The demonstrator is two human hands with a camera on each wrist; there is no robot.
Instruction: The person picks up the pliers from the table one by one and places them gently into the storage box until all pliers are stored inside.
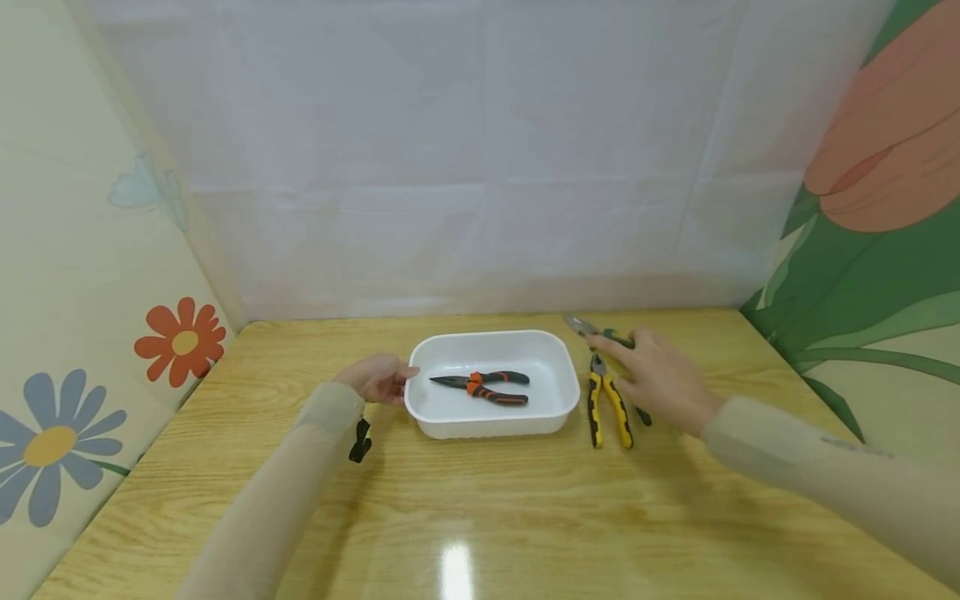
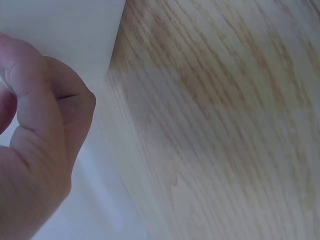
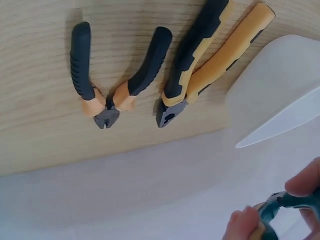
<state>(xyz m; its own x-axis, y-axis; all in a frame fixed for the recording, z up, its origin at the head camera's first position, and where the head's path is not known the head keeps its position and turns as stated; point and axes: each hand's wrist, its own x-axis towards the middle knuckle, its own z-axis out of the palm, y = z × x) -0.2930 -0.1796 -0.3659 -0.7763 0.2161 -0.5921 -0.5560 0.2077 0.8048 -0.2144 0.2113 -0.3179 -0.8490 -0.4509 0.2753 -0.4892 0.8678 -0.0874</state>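
Holds green-handled pliers [image 1: 580, 324] in the right hand [image 1: 660, 371], near the white tray's [image 1: 495, 428] far right corner, apparently off the tabletop [image 1: 540, 508]; with the left hand [image 1: 377, 379] pinches the tray's left rim. Seems to be the pick-up step; next, probably calls for gentle lowering beside the orange-black pliers [image 1: 476, 384].

The tray [image 1: 491, 427] looks like smooth white plastic with a soft sheen. The tabletop [image 1: 525, 500] has a wood-grain finish — glossy enough to throw back a bright glare. The orange-and-black pliers [image 1: 474, 384] and yellow-and-black pliers [image 1: 595, 408] pair dark metal heads with plastic- or rubber-looking grips; the small cutters [image 3: 81, 60] have matt, ridged black ones. The backdrop [image 1: 480, 167] is creased white sheeting, cloth or paper — unclear which.
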